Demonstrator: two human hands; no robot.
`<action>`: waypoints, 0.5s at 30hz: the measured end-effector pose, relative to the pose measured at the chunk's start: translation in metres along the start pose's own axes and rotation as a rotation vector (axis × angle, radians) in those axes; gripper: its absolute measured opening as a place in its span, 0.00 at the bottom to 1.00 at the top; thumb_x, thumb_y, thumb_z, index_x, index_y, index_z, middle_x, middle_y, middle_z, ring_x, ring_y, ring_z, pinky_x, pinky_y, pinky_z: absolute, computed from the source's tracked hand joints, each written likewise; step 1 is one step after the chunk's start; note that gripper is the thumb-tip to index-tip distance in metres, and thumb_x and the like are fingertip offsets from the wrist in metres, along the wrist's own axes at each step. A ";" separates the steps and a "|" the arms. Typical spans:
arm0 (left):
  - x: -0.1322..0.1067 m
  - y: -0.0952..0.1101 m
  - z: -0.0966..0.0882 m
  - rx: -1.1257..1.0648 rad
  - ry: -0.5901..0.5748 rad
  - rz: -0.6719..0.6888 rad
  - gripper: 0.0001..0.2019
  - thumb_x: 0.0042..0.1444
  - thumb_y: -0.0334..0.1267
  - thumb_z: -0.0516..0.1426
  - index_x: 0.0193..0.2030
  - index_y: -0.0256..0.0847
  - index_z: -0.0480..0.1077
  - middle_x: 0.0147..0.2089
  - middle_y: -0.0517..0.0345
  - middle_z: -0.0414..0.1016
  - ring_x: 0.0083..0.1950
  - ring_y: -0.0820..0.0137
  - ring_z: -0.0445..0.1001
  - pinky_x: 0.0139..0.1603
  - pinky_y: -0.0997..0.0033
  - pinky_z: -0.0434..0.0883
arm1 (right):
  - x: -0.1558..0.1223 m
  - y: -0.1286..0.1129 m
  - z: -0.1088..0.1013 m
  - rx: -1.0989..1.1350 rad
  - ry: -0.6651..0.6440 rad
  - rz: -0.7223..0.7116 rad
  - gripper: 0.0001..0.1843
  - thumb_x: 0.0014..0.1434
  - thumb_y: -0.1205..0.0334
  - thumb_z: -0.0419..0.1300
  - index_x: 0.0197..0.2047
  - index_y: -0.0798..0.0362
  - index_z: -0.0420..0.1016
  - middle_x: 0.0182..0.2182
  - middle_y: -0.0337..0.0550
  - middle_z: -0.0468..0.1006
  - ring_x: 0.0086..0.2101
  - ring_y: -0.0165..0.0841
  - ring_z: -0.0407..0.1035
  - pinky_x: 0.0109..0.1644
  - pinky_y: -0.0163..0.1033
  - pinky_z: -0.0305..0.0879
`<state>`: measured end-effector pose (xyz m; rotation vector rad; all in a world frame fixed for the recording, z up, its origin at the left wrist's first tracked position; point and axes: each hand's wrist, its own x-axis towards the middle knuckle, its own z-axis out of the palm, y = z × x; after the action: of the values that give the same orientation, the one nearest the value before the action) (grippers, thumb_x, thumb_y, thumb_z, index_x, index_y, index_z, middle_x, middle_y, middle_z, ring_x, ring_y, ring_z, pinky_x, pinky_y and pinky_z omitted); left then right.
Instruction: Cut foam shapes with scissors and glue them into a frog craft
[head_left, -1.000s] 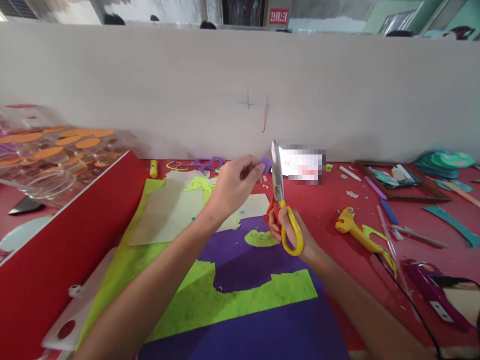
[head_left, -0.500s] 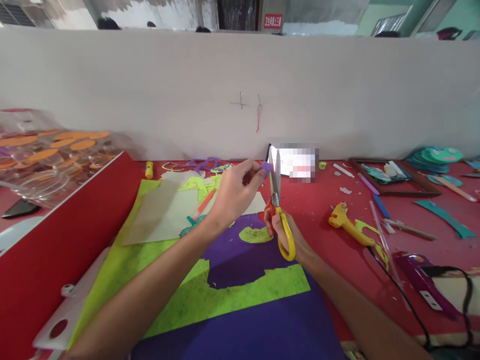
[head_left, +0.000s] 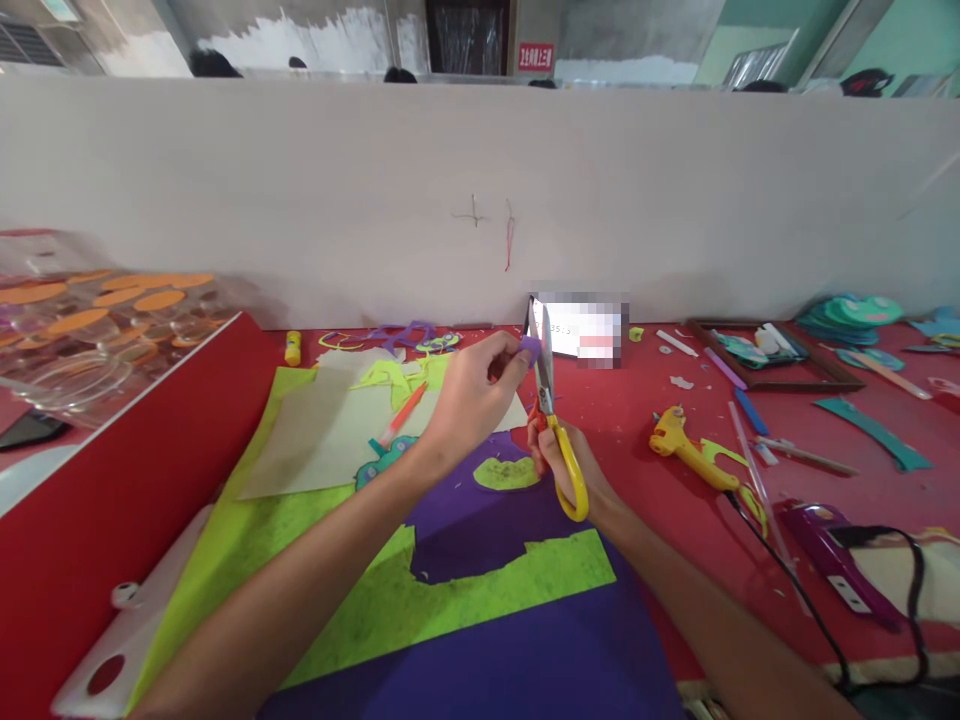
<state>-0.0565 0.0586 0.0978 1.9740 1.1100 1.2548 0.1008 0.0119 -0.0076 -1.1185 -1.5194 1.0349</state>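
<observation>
Between the fingertips of my left hand (head_left: 480, 385) is a small purple piece of felt or foam sheet (head_left: 529, 348). My right hand (head_left: 564, 450) grips a pair of scissors (head_left: 571, 475) with yellow and red handles, blades pointing up. The blades stand right beside the purple piece; I cannot tell whether they touch it. Below my hands lies a dark purple sheet (head_left: 480, 660). On it rest a lime-green cut-out strip (head_left: 517, 573) and a small lime-green curved piece (head_left: 506, 473).
A yellow glue gun (head_left: 694, 450) with a cord and a purple power strip (head_left: 836, 560) lie on the right. A phone (head_left: 592, 330) leans against the white partition (head_left: 337, 200). An orange marker (head_left: 405, 412) lies on pale sheets. A red divider (head_left: 135, 420) borders the left.
The whole view has shifted slightly, with the scene sitting a little lower and further left. Both hands keep their hold, and the purple piece shows a bit smaller beside the blades.
</observation>
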 end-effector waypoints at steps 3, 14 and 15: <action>0.001 -0.001 0.001 -0.004 -0.007 0.005 0.12 0.65 0.38 0.54 0.28 0.42 0.63 0.25 0.63 0.62 0.26 0.73 0.59 0.28 0.67 0.57 | 0.000 0.005 -0.002 -0.036 0.000 -0.020 0.29 0.66 0.30 0.49 0.34 0.50 0.66 0.22 0.34 0.65 0.22 0.30 0.61 0.27 0.37 0.61; 0.004 0.001 -0.004 0.028 0.016 0.005 0.13 0.65 0.37 0.53 0.28 0.42 0.61 0.24 0.63 0.63 0.26 0.74 0.59 0.29 0.67 0.56 | 0.004 0.005 -0.008 -0.096 -0.012 -0.039 0.28 0.67 0.32 0.49 0.33 0.49 0.64 0.20 0.32 0.62 0.21 0.30 0.58 0.27 0.38 0.59; 0.004 0.001 -0.004 0.034 0.016 0.004 0.13 0.65 0.36 0.53 0.28 0.42 0.62 0.24 0.63 0.63 0.26 0.74 0.59 0.29 0.67 0.56 | 0.004 0.005 -0.009 -0.105 -0.015 -0.043 0.28 0.67 0.32 0.49 0.32 0.49 0.64 0.19 0.32 0.62 0.21 0.30 0.58 0.28 0.38 0.59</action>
<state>-0.0588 0.0616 0.1022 1.9947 1.1427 1.2640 0.1096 0.0183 -0.0100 -1.1472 -1.6189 0.9458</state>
